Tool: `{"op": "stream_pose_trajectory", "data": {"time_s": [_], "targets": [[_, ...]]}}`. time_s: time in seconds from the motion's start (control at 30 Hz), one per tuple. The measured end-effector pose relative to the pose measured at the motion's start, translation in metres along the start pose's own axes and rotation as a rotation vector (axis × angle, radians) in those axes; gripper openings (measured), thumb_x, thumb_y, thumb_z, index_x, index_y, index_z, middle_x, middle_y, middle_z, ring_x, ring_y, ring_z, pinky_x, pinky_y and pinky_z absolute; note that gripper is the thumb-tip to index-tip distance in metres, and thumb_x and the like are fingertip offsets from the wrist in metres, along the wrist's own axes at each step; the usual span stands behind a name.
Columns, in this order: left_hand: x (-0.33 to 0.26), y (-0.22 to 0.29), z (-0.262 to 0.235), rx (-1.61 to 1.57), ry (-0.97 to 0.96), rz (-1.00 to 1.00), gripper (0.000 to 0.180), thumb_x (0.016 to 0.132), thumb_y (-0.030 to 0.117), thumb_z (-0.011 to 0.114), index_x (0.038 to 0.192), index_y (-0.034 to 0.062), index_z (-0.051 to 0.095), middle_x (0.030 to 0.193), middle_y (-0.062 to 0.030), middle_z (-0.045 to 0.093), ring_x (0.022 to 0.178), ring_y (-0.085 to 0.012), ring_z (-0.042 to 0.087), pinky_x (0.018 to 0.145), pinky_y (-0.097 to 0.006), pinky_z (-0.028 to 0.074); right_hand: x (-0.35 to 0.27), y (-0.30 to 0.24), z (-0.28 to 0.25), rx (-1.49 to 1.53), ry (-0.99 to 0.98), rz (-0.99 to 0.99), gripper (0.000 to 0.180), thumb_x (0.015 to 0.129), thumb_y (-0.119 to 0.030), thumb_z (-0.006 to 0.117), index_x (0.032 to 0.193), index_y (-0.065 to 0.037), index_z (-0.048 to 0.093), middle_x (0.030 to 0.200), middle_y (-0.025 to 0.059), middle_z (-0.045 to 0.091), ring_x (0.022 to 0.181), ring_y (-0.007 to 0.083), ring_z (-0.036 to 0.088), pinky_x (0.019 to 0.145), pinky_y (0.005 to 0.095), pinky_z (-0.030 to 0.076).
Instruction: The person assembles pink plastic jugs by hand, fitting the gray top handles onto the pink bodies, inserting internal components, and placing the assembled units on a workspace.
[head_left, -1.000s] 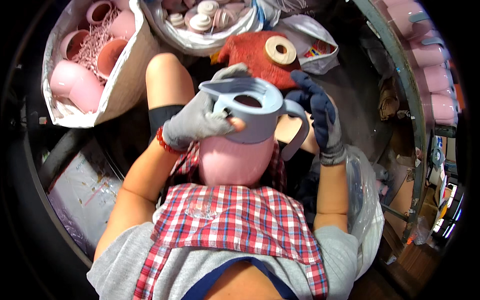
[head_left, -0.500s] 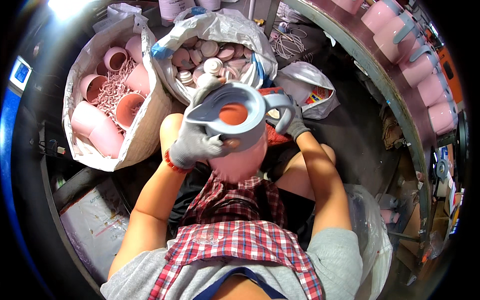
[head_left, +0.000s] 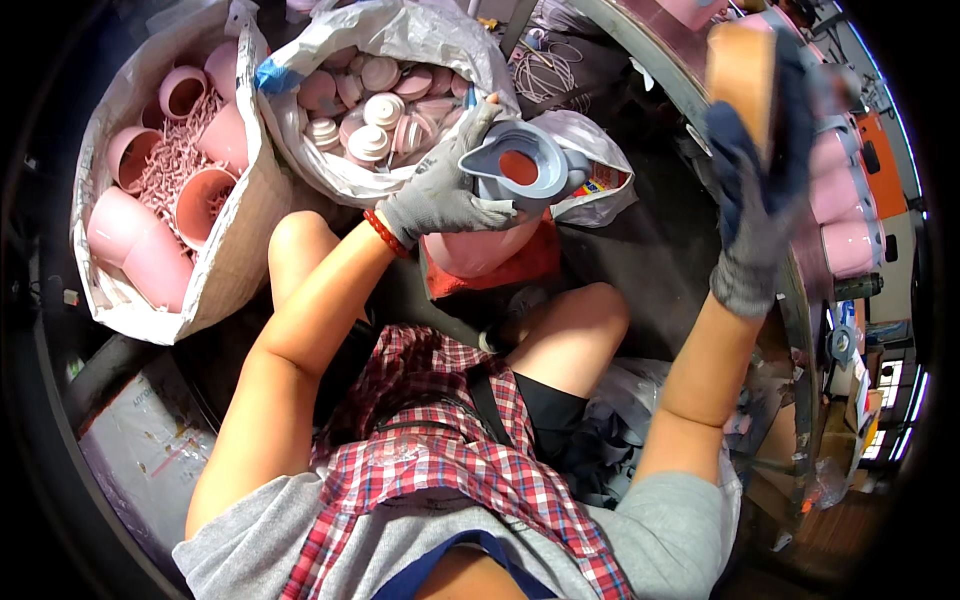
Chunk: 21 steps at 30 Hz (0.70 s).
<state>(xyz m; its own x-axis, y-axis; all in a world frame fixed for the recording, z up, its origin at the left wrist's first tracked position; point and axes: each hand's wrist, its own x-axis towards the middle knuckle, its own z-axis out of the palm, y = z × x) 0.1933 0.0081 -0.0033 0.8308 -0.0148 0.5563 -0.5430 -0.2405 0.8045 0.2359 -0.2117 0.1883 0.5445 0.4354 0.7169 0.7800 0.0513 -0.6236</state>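
A pink pitcher (head_left: 480,252) with a grey-blue spout collar and handle stands before me on a red-covered block (head_left: 525,268). My gloved left hand (head_left: 440,195) grips it at the collar, with thumb and fingers on either side below the spout. An orange-red surface shows through the collar's round opening. Off to the right, my gloved right hand (head_left: 755,215) is raised beside the shelf. Its fingers are wrapped round a tan, wood-coloured block (head_left: 738,85), which is smeared by motion. The pitcher's handle, on its right side, is free of my hands.
A white sack (head_left: 255,215) of pink pitcher bodies and shavings stands at the left. Beside it, another sack (head_left: 400,20) holds pink and white lids. A small white bag (head_left: 600,205) lies behind the pitcher. Finished-looking pink pitchers (head_left: 850,247) line the curved shelf (head_left: 805,300) at right.
The pitcher has gone from above my lap, away from me, onto the red block. My right hand has left its handle side and risen to the right with the tan block.
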Motion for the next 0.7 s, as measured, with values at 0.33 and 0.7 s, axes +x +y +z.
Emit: {"op": "stream_pose_trajectory", "data": {"time_s": [0.33, 0.7], "targets": [[-0.034, 0.008, 0.003, 0.163, -0.003, -0.004, 0.106, 0.055, 0.039, 0.081, 0.139, -0.0009, 0.029, 0.141, -0.0275, 0.033, 0.133, -0.0387, 0.032, 0.111, -0.039, 0.025, -0.044, 0.046, 0.069, -0.868, -0.441, -0.249, 0.075, 0.068, -0.049, 0.072, 0.130, -0.013, 0.051, 0.126, 0.0141, 0.051, 0.111, 0.0340, 0.051, 0.093, 0.0454, 0.041], [-0.079, 0.041, -0.037, -0.262, 0.330, -0.193, 0.094, 0.062, 0.018, 0.082, 0.139, 0.0022, 0.030, 0.126, -0.0111, 0.044, 0.117, -0.0212, 0.043, 0.102, -0.032, 0.035, -0.085, 0.101, 0.050, -0.194, 0.123, 0.261, 0.056, 0.083, -0.017, 0.070, 0.129, 0.004, 0.046, 0.132, 0.0142, 0.047, 0.122, 0.0234, 0.046, 0.102, 0.0339, 0.037]]}}
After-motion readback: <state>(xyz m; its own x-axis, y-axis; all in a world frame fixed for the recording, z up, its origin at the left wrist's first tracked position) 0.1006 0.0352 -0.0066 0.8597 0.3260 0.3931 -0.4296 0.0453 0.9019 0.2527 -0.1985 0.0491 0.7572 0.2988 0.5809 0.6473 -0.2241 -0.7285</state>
